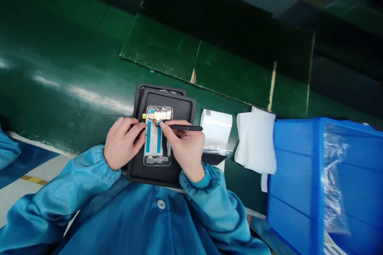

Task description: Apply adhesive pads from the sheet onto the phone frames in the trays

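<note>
An opened phone (154, 139) lies in a black tray (182, 105), its circuit board at the far end and two blue strips along its pale middle. My left hand (123, 141) is closed at the phone's left edge, thumb and forefinger touching it near a small yellow tab (144, 116). Between the thumb and fingers of my right hand (188, 147) is a slim black pen-like tool (191, 128). Its tip is over the phone just below the circuit board; whether it touches I cannot tell. My right fingers partly cover the phone's right side.
Another black tray (138, 99) sits under the first. To the right lie white sheets (217, 127) and more folded white sheets (257, 139), beside a blue bin (293, 167) with clear plastic on it. A raised green panel (167, 48) spans the bench behind. Someone's blue sleeve (7, 147) shows at far left.
</note>
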Motion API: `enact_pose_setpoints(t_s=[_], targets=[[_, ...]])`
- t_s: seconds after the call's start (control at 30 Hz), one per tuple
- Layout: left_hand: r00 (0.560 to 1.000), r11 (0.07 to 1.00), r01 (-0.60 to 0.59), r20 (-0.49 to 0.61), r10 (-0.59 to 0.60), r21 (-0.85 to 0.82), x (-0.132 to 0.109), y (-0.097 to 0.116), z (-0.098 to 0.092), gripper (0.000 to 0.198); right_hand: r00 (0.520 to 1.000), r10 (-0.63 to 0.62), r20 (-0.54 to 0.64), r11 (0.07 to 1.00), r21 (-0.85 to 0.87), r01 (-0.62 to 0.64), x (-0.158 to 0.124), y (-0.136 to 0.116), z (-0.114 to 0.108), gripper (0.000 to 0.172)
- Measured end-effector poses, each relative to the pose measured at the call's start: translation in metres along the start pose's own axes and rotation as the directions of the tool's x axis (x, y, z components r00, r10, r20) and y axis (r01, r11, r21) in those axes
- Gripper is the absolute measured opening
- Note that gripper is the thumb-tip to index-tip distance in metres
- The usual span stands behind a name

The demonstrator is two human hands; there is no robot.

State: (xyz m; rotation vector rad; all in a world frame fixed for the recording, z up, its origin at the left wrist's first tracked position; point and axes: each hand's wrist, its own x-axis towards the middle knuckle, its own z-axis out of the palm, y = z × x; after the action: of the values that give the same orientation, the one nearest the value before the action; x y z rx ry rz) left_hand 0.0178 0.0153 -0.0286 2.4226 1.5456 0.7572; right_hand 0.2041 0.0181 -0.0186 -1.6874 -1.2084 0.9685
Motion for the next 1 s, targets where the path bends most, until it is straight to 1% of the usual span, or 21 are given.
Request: enact_pose_setpoints(t_s=[0.27, 0.77, 0.87, 1.0], targets=[[1.000, 1.000, -0.008, -0.001, 0.008, 0.011, 0.0000, -0.0002, -0.0001, 0.016, 0.999, 0.039, 0.007, 0.998, 0.046, -0.039, 0.0001, -0.0034, 0.0007, 0.016], [0.999, 0.999, -0.042, -0.015, 0.042, 0.030, 0.0005, 0.0000, -0.0021, 0.017, 1.000, 0.005, 0.006, 1.000, -0.026, -0.005, -0.0001, -0.0013, 0.0004, 0.015], [0.995, 0.993, -0.097, 0.034, 0.094, 0.064, 0.0020, 0.0002, -0.0048, 0.023, 1.000, -0.004, 0.010, 0.999, -0.032, 0.004, 0.0001, -0.0005, 0.0004, 0.015], [0.978, 0.968, -0.180, 0.140, 0.156, 0.176, 0.0063, 0.0012, -0.0097, 0.031, 1.000, -0.009, 0.016, 0.999, -0.053, 0.010, 0.0004, 0.0019, 0.0011, 0.017]])
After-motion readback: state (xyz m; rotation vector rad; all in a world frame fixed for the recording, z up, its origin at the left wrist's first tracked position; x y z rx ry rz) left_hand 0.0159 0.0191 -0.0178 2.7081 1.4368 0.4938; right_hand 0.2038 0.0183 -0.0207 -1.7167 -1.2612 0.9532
